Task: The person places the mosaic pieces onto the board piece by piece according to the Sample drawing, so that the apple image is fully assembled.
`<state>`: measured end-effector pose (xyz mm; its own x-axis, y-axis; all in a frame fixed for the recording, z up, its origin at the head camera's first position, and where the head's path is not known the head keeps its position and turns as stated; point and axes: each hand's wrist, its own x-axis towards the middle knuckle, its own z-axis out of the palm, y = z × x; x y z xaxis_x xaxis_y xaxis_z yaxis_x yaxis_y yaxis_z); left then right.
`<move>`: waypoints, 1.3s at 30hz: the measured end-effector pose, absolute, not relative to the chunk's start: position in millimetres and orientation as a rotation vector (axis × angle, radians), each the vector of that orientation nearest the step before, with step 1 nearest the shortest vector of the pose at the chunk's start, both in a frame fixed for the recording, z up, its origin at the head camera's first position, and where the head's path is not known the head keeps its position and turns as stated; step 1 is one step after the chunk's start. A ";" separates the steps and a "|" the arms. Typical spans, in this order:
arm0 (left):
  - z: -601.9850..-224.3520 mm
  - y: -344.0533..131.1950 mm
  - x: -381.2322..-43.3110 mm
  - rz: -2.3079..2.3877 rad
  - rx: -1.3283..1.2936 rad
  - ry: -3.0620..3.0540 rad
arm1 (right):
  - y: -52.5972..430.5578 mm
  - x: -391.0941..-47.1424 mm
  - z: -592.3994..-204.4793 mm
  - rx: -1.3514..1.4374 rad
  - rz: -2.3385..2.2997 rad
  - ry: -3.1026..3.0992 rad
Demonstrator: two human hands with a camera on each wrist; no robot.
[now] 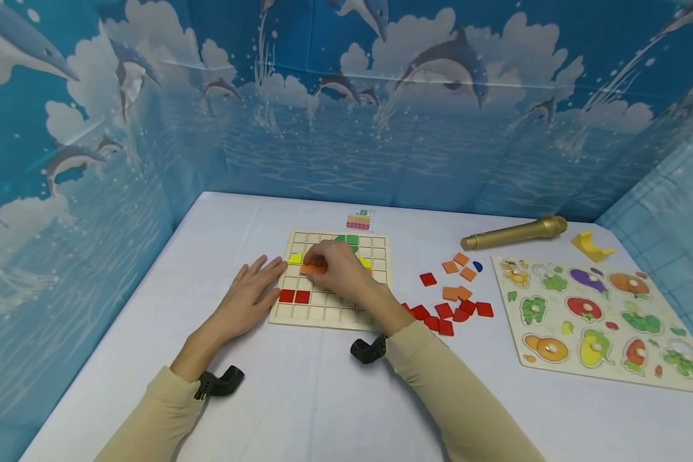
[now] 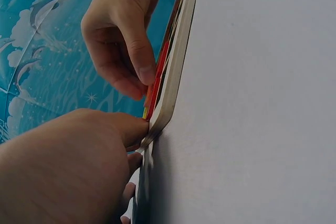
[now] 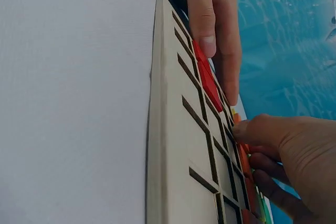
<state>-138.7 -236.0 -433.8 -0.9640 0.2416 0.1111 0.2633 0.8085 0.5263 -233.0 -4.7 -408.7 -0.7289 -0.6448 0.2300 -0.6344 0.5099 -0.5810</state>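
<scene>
Wooden grid board point(image 1: 316, 314), lying flat on the tabletop point(image 1: 289, 391), closer to the left edge than the right and toward the far edge. Nearest, beige sleeves point(image 1: 150, 417) ending short of the wrists, with black wrist cameras point(image 1: 222, 382) just beyond, presumably turned toward the work. Next, left grip point(image 1: 248, 295), relaxed and grasping nothing, touching the board on the side facing the tabletop's left edge, likely to steady against sliding. Just beside, red square tiles point(image 1: 294, 296) set in neighbouring cells.

Toward the tabletop's right edge, loose red tiles point(image 1: 446, 328), probably scattered there for easy reach; past them, a vegetable puzzle board point(image 1: 612, 372), apparently set aside.

Over the grid, right grip point(image 1: 341, 266), bent at fingers and thumb, grasping an orange square tile point(image 1: 307, 269) from above, seemingly to line up with a cell. Farther, yellow tiles point(image 1: 295, 258) and green tiles point(image 1: 351, 240) on the grid. Near the far edge, a gold microphone point(image 1: 514, 233) and a small pattern card point(image 1: 360, 220), face up, perhaps for ready viewing. Beyond that edge, dolphin-print cloth point(image 1: 335, 147), likely hung as a screen.
</scene>
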 end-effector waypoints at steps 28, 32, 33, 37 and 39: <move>-433.9 -233.7 -135.7 -0.859 -0.398 -2.941 | 87.1 -230.7 -391.6 -0.920 -1.023 2.847; -434.5 -233.9 -135.2 -0.856 -0.399 -2.930 | 116.7 -232.8 -388.7 -0.796 -1.034 2.873; -434.9 -234.1 -135.4 -0.856 -0.398 -2.931 | 124.5 -233.4 -388.3 -0.776 -1.033 2.884; -436.4 -234.0 -137.1 -0.852 -0.399 -2.942 | 155.8 -234.7 -387.4 -0.688 -1.039 2.918; -437.0 -234.1 -138.0 -0.851 -0.397 -2.948 | 170.1 -235.1 -387.6 -0.644 -1.057 2.927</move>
